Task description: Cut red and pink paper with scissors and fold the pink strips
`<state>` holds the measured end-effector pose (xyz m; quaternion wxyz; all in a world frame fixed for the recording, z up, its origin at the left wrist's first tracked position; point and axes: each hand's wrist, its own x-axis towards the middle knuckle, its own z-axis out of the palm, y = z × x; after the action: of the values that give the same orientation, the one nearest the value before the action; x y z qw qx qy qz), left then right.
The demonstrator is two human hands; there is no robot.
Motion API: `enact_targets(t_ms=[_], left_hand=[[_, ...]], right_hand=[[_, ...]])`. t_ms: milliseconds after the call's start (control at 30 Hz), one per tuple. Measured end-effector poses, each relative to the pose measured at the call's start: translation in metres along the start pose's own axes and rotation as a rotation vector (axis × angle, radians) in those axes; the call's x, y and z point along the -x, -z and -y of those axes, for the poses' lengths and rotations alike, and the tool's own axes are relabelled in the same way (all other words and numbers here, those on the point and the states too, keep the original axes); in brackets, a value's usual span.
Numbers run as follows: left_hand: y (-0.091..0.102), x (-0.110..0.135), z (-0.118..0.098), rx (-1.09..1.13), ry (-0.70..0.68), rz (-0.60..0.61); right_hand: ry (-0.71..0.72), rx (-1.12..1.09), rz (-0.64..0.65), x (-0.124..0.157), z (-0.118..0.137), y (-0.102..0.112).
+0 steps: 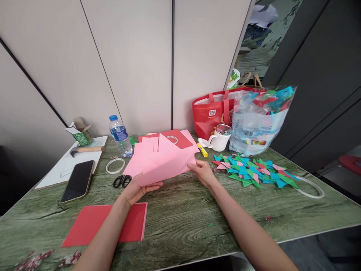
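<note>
Both hands hold a pink sheet of paper [166,165] tilted above the table. My left hand [142,190] supports its lower left edge, with the fingers beneath it and partly hidden. At the right edge, my right hand [201,171] pinches the paper between thumb and fingers. Cut pink pieces [149,145] show at its upper side; whether they join the sheet I cannot tell. Behind lie a red sheet [184,140] and more pink paper. Black-handled scissors [122,181] sit left of my left hand, their blades hidden. Under my left forearm is a stack of red paper [132,222].
Around the table [180,233] stand a water bottle [120,137], phone [78,180], hammer [88,149], tape roll [115,165], glue stick [202,149] and lidded white mug [220,139]. Folded paper pieces [251,171] lie right, before a plastic bag [256,131] and red bag [203,116].
</note>
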<state>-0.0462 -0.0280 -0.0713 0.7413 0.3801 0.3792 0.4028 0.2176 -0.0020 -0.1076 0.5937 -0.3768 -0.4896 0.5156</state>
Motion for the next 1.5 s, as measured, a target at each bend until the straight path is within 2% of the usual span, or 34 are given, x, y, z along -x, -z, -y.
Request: enact_targets(t_ms=[100,233,333,467,567,767,867,1100,1300,1500], left_hand=[[-0.004,0.002,0.001,0.072,-0.079,0.026],[-0.004,0.003,0.001,0.091,-0.230,0.048],[-0.006,0.002,0.004,-0.038,-0.274,-0.054],[-0.007,-0.005,0.011,-0.130,-0.279,-0.231],[-0.005,-0.007,0.013,-0.144,-0.286,-0.279],[-0.001,-0.006,0.014,-0.247,-0.234,-0.237],[-0.002,-0.007,0.016,-0.255,-0.235,-0.266],[-0.006,-0.010,0.011,-0.100,-0.393,-0.353],[-0.002,-0.012,0.011,-0.129,-0.417,-0.423],[0.000,-0.011,0.015,-0.183,-0.422,-0.407]], right_hand=[[-0.026,-0.042,-0.107,-0.002,-0.005,0.000],[0.012,-0.016,-0.146,-0.002,-0.005,0.000],[0.042,-0.010,-0.138,-0.001,0.000,-0.003],[0.051,-0.035,-0.017,0.002,0.009,-0.006],[0.037,0.012,0.044,0.003,0.011,-0.004],[0.045,0.122,-0.148,-0.002,-0.001,0.001],[0.012,0.105,-0.193,-0.002,-0.004,0.000],[-0.092,-0.055,-0.165,0.000,0.001,-0.002],[-0.081,-0.023,-0.025,0.001,0.000,-0.003],[-0.089,-0.014,-0.086,0.002,-0.003,-0.006]])
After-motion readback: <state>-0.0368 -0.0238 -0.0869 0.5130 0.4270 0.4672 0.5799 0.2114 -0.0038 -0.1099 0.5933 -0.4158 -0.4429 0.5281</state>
